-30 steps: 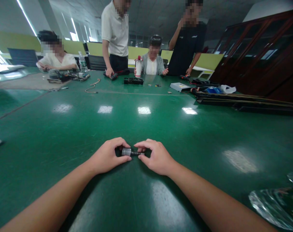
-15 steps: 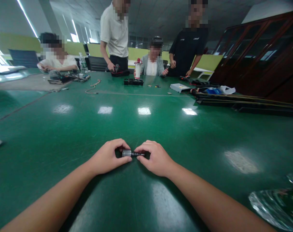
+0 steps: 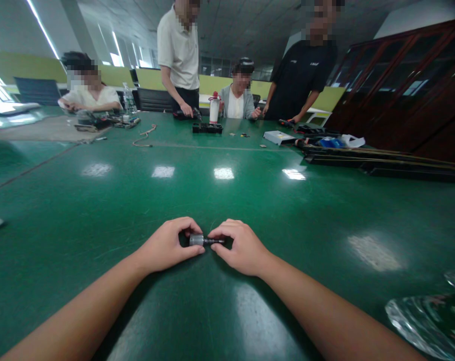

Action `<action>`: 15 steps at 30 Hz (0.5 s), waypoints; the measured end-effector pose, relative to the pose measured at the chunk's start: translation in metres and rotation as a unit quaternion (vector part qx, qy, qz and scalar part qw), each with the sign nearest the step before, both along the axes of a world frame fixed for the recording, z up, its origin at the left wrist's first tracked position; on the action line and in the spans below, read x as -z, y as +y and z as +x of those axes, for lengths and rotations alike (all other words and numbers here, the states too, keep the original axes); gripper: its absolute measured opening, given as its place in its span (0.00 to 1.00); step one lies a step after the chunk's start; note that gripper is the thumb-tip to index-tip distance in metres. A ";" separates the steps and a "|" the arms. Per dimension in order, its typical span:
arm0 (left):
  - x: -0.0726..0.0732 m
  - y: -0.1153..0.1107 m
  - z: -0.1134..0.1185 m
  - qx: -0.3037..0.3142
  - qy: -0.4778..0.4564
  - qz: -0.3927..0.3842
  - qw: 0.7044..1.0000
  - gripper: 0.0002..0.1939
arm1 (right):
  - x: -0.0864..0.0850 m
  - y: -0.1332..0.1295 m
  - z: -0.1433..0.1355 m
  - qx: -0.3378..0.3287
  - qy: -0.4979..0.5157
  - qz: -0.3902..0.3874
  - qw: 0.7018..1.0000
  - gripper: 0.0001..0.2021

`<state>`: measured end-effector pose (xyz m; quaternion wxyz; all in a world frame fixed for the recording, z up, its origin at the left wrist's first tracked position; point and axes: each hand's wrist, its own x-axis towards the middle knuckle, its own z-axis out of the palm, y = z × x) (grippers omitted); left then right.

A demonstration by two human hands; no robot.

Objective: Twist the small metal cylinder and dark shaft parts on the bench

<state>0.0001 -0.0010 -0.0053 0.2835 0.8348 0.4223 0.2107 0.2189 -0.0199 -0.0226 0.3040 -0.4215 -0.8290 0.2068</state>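
Observation:
Low over the green table (image 3: 227,200), a small silver metal cylinder with a dark, narrower shaft (image 3: 196,240) lies level between my hands. My left hand (image 3: 165,246) grips the cylinder end between thumb and fingers. On the other side my right hand (image 3: 244,246) pinches the dark shaft, its thumb below and fingertips above. The shaft points right, into the hollow of the right hand. The kind of part cannot be made out.
Clear plastic bottle (image 3: 426,321) lies at the near right. Farther off are a black part (image 3: 207,128), a white cup (image 3: 214,110), a cord (image 3: 147,134), a silver box (image 3: 278,137) and long black strips (image 3: 378,163). Several people are across the table.
My hands and the metal part barely move. Across the table, the white-shirted person's hand and dark tool shift right to the black part; the dark-shirted person leans right.

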 end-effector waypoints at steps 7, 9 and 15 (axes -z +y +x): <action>0.000 0.000 -0.001 0.011 -0.001 0.004 1.000 0.11 | -0.002 -0.001 0.000 0.000 -0.007 -0.008 1.000 0.08; 0.001 0.000 -0.001 0.013 -0.002 0.007 1.000 0.11 | -0.003 -0.001 -0.001 -0.007 -0.013 -0.012 1.000 0.07; 0.000 0.000 -0.001 0.015 0.005 0.006 1.000 0.11 | -0.002 0.000 -0.001 -0.010 -0.021 -0.016 1.000 0.05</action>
